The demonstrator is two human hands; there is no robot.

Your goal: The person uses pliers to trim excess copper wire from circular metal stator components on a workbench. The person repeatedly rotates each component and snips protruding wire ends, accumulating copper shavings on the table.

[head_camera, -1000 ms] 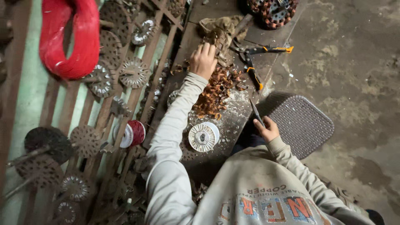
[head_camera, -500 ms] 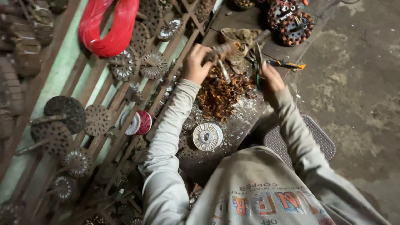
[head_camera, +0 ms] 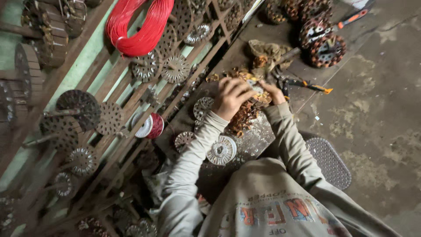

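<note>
- At the middle of the dark surface (head_camera: 258, 145), seen from the head camera, the left hand (head_camera: 231, 97) and the right hand (head_camera: 272, 91) meet over a small round wound part (head_camera: 255, 89); both curl their fingers round it, gripping it between them.
- Just under the hands lies a heap of copper wire scraps (head_camera: 244, 118), touching the part's near side.
- Nearer, a pale round disc (head_camera: 221, 150) lies flat on the surface, apart from the heap.
- Right of the hands, orange-handled pliers (head_camera: 307, 84) lie near the surface's edge.
- Far left, a red wire coil (head_camera: 140, 26) hangs on the wooden rack (head_camera: 101, 81), among toothed metal discs.
- Far right, wound stators (head_camera: 322, 41) sit clustered together.
</note>
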